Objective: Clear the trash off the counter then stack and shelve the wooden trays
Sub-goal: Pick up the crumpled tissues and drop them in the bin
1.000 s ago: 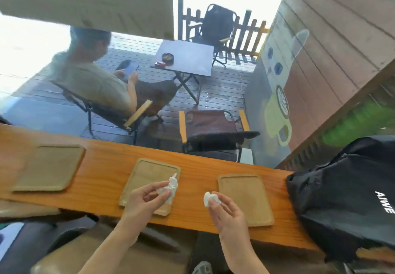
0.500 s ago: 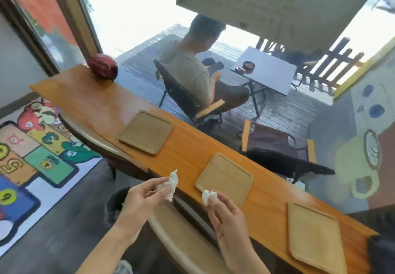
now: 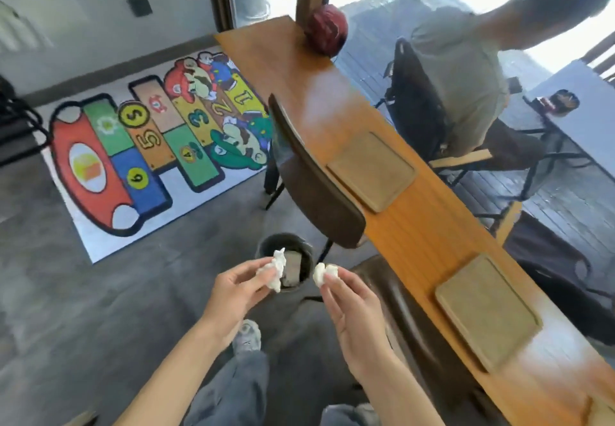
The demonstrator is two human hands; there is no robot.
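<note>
- Left hand (image 3: 238,287) pinched on a crumpled white tissue (image 3: 274,267), thumb and fingertips closed round its lower part; upper end sticking up, so long axis roughly vertical.
- Right hand (image 3: 349,306) closed on a smaller white wad (image 3: 322,273), held at fingertips; rounder, no clear long axis.
- Both pieces of trash off the surface (image 3: 416,222) and held apart from each other, in front of the body, over or just short of the dark round bin (image 3: 286,261) on the floor; depth not certain from this view.
- Fingertip grip likely chosen for a quick release: spreading the fingers should drop each wad straight down.
- Bin mouth facing up, something greyish already inside; tucked beside the brown chair (image 3: 316,189), close to the surface edge.
- Two wooden trays in view, flat on the surface: far tray (image 3: 371,171) beside the chair back, near tray (image 3: 487,314) closer to the body; long axes running about along the surface, both bare.
- Trays well apart, neither stacked nor touched; no trash visible on this stretch of surface.
- Judged stage: disposal step, stacking and shelving not yet begun.
- Risk: light tissue drifting past the bin rim if released too far back.
</note>
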